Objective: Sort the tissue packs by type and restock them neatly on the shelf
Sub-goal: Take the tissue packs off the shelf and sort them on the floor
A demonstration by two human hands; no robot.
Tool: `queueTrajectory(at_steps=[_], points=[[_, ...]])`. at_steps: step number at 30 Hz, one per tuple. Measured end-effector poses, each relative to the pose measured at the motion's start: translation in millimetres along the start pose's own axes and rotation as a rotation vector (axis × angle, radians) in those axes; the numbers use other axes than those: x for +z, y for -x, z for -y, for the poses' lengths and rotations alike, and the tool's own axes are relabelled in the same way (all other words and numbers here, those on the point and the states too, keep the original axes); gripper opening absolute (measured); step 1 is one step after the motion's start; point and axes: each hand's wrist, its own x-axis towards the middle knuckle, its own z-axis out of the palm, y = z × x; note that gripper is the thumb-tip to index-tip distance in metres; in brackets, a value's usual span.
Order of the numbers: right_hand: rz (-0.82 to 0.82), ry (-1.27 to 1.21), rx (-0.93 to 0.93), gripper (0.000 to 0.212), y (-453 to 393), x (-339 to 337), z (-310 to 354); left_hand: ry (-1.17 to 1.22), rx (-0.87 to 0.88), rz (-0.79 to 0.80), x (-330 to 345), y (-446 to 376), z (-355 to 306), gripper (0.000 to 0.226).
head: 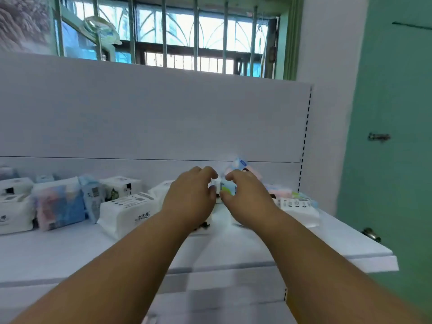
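Hands: left hand [190,197] and right hand [243,197], centre frame, pinch small tissue pack [228,189]. Likely light, soft, slippery film; grip short ends.

Two bare forearms, no sleeves, left hand [190,197], right hand [247,199]

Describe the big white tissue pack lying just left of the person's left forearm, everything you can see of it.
The white tissue pack is a soft, plastic-wrapped brick lying flat on the white shelf, turned at a slight angle. Its top carries small dark printed marks and its front face a dark logo, too blurred to read. It looks sealed. The left hand is not holding it.
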Motion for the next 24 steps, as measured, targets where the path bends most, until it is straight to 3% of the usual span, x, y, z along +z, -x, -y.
queueTrajectory(at_steps=[6, 11, 13, 19, 22, 24], points=[[0.119, 0.146, 0.034, 0.035, -97, 2, -53, 0.032, -0.188, 0.054, 43, -70, 17, 0.032], [0.285, 0.386, 0.085, 0.021, -135, 25, -83, -0.133, -0.331, 0.344, 68, -107, 38, 0.057], [0.29, 0.4, 0.07, 0.024, -141, 34, -85, -0.188, -0.373, 0.384, 77, -112, 40, 0.06], [0.272, 0.323, 0.064, 0.032, -146, 38, -82, -0.528, -0.3, 0.32, 75, -115, 34, 0.042], [0.134, 0.17, 0.047, 0.025, -140, 32, -83, -0.42, -0.338, 0.207, 60, -114, 33, 0.036], [0.009, 0.046, 0.024, 0.021, -134, 28, -83, -0.204, -0.384, 0.073, 45, -110, 32, 0.036]])
